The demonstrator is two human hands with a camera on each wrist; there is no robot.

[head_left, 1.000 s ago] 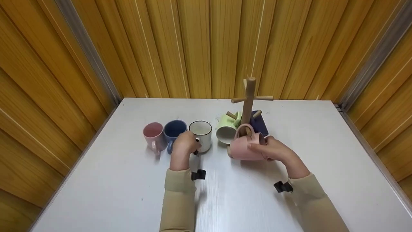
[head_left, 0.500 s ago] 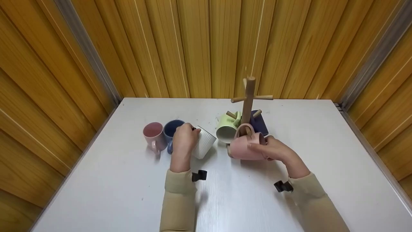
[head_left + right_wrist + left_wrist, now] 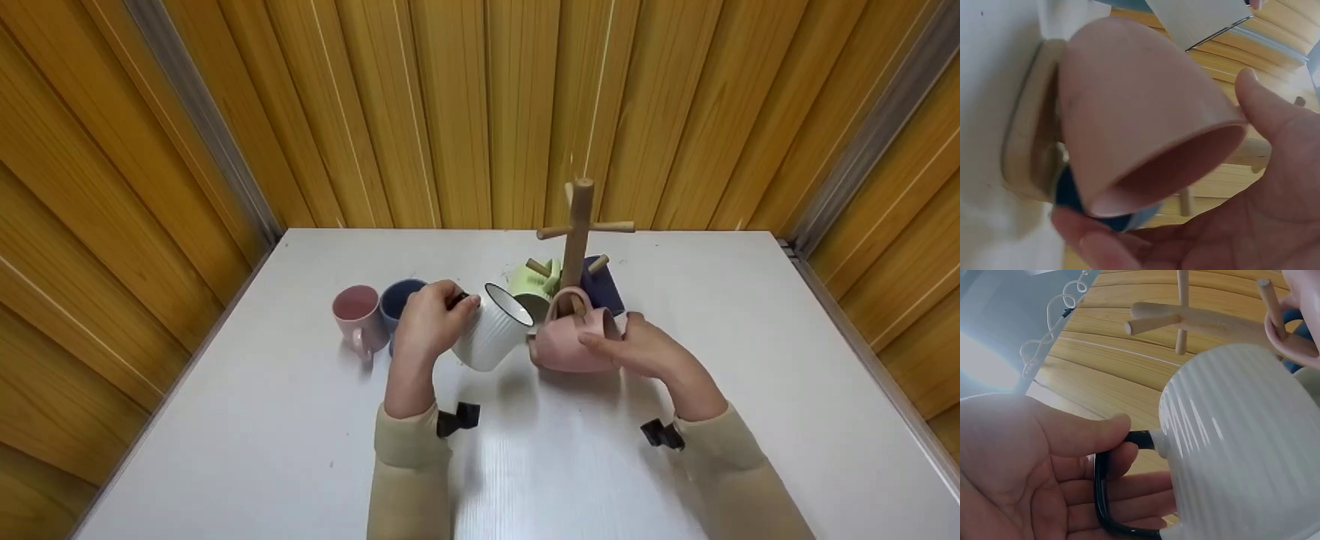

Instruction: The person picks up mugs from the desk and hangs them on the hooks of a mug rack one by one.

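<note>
My left hand (image 3: 435, 319) pinches the black handle (image 3: 1100, 495) of a white ribbed mug (image 3: 487, 337) between thumb and index finger, the other fingers extended behind it. The mug is tilted, its black-rimmed mouth toward the rack. A pink mug (image 3: 574, 345) hangs sideways by its handle on a low peg of a wooden mug tree (image 3: 579, 225). My right hand (image 3: 656, 352) is spread around that mug's mouth, thumb straight beside the rim (image 3: 1185, 146) and fingers loosely extended along the opposite side.
A light green mug (image 3: 529, 281) and a dark blue mug (image 3: 602, 289) hang on the rack's other low pegs. Left of my left hand stand another pink mug (image 3: 358, 315) and a blue mug (image 3: 397, 300) on the white table (image 3: 262, 420). Wooden panels (image 3: 450, 112) rise behind.
My left hand has lifted the white mug from the table, tipped it and moved it rightward toward the rack. The right hand's fingers have loosened from the pink mug, which stays on its peg.
</note>
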